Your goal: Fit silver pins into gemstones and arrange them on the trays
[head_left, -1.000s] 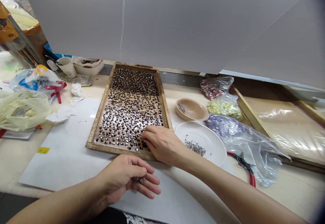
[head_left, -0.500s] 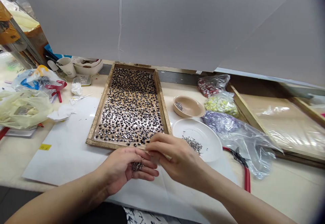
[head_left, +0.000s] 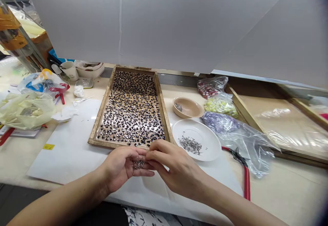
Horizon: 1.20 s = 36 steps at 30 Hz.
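Observation:
My left hand (head_left: pixel 119 168) is turned palm up, slightly cupped, with a small heap of thin silver metal pieces (head_left: pixel 138 164) lying on its fingers. Over those fingertips my right hand (head_left: pixel 176 166) has its thumb and fingers pinched together; whatever is between them is hidden. Just beyond both hands lies a wooden-framed tray (head_left: pixel 98 127), its plastic-covered surface dotted with many small shiny black pieces (head_left: pixel 133 113). To the right, a white plate (head_left: pixel 214 145) carries more of the silver metal pieces (head_left: pixel 190 145).
Behind the plate is a beige bowl (head_left: pixel 193 109) with some metal pieces. Red-handled pliers (head_left: pixel 246 181) lie at right, near bags of red (head_left: pixel 207 88), yellow (head_left: pixel 220 106) and purple pieces (head_left: pixel 220 121). Another framed tray (head_left: pixel 252 120) is farther right. Plastic bags (head_left: pixel 29 109) are at left.
My right hand has shifted slightly down and left, its fingers now closer to the metal pieces in my left palm. The view has shifted a little.

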### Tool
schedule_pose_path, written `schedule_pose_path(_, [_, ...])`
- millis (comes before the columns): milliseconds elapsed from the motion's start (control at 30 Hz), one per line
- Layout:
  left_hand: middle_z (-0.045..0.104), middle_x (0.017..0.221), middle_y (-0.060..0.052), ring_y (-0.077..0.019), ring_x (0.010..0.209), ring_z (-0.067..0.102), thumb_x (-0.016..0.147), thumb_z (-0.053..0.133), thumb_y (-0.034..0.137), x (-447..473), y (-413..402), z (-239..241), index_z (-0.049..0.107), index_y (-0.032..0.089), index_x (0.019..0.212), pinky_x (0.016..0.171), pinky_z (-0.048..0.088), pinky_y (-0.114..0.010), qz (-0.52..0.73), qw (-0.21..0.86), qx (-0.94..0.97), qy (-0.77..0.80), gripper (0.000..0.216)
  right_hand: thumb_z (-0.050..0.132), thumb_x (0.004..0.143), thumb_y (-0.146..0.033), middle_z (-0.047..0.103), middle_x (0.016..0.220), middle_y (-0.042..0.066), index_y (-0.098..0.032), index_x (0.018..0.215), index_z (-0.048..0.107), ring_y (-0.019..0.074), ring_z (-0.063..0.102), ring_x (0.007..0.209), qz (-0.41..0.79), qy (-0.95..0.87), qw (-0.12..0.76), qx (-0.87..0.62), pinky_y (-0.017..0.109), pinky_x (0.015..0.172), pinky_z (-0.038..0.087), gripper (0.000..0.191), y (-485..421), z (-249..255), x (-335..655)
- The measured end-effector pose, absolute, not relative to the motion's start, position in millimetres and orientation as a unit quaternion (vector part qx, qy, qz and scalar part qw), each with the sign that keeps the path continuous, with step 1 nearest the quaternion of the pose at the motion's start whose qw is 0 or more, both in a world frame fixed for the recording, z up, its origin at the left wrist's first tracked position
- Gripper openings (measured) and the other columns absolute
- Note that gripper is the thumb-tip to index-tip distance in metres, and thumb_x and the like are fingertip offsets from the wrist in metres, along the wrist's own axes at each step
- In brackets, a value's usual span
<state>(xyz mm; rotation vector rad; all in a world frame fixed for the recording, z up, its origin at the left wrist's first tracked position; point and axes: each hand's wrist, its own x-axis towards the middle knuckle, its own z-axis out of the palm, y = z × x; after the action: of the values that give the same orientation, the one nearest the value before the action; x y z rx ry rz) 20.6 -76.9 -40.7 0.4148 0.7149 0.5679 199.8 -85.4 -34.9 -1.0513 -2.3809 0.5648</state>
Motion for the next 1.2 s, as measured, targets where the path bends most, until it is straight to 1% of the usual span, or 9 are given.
schedule_pose_path(200, [0.065, 0.090, -0.015, -0.0190, 0.083, 0.060, 0.068, 0.042, 0.008, 21.1, -76.0, -40.7, 0.069, 0.003, 0.088, 0.081, 0.048, -0.036, 0.266, 0.879, 0.208, 0.336, 0.034, 0.044, 0.085, -0.011, 0.057, 0.082, 0.005, -0.017, 0.085, 0.063, 0.0131, 0.051, 0.071, 0.212, -0.864, 0.264, -0.373, 0.026, 0.059, 0.041, 0.020, -84.4, -35.6, 197.8])
schedule_pose_path(367, [0.065, 0.089, -0.013, -0.0188, 0.083, 0.061, 0.067, 0.043, 0.006, 20.3, -76.7, -41.7, 0.069, 0.004, 0.088, 0.082, 0.048, -0.037, 0.263, 0.883, 0.205, 0.332, 0.034, 0.044, 0.086, -0.012, 0.056, 0.082, 0.006, -0.016, 0.089, 0.063, 0.0138, 0.051, 0.071, 0.203, -0.865, 0.261, -0.377, 0.027, 0.059, 0.042, 0.020, -83.7, -38.9, 199.6])
schedule_pose_path(533, [0.066, 0.092, -0.016, -0.0211, 0.086, 0.062, 0.067, 0.044, 0.008, 19.8, -75.7, -42.4, 0.068, 0.003, 0.092, 0.085, 0.046, -0.039, 0.259, 0.882, 0.201, 0.338, 0.035, 0.044, 0.085, -0.010, 0.056, 0.082, 0.006, -0.016, 0.088, 0.063, 0.0140, 0.052, 0.073, 0.202, -0.859, 0.260, -0.391, 0.026, 0.060, 0.042, 0.020, -82.1, -37.0, 201.6])
schedule_pose_path(667, [0.067, 0.089, -0.016, -0.0212, 0.084, 0.062, 0.067, 0.044, 0.008, 20.1, -76.2, -41.8, 0.068, 0.002, 0.091, 0.084, 0.046, -0.039, 0.257, 0.882, 0.197, 0.343, 0.034, 0.043, 0.086, -0.010, 0.056, 0.081, 0.006, -0.016, 0.088, 0.061, 0.0132, 0.050, 0.070, 0.187, -0.861, 0.270, -0.389, 0.025, 0.059, 0.041, 0.020, -79.5, -36.3, 198.3])
schedule_pose_path(1033, [0.067, 0.087, -0.017, -0.0215, 0.083, 0.063, 0.066, 0.043, 0.007, 19.9, -76.4, -42.9, 0.068, 0.001, 0.089, 0.081, 0.048, -0.040, 0.252, 0.879, 0.205, 0.348, 0.035, 0.044, 0.085, -0.011, 0.058, 0.080, 0.005, -0.017, 0.096, 0.062, 0.0142, 0.050, 0.069, 0.152, -0.886, 0.242, -0.365, 0.026, 0.058, 0.038, 0.022, -79.6, -40.5, 196.2])
schedule_pose_path(1100, [0.067, 0.086, -0.017, -0.0214, 0.083, 0.063, 0.066, 0.043, 0.007, 19.9, -76.2, -42.7, 0.068, 0.001, 0.089, 0.081, 0.048, -0.039, 0.252, 0.879, 0.207, 0.349, 0.035, 0.044, 0.084, -0.011, 0.058, 0.079, 0.005, -0.017, 0.093, 0.062, 0.0141, 0.050, 0.069, 0.147, -0.887, 0.246, -0.361, 0.026, 0.058, 0.038, 0.021, -80.1, -40.6, 195.7])
schedule_pose_path(1200, [0.067, 0.087, -0.018, -0.0217, 0.083, 0.063, 0.067, 0.044, 0.008, 19.6, -75.5, -42.7, 0.068, 0.001, 0.089, 0.082, 0.048, -0.039, 0.249, 0.878, 0.207, 0.351, 0.034, 0.044, 0.085, -0.011, 0.057, 0.078, 0.005, -0.016, 0.081, 0.060, 0.0135, 0.050, 0.069, 0.160, -0.881, 0.251, -0.366, 0.026, 0.058, 0.039, 0.018, -80.2, -39.3, 196.4])
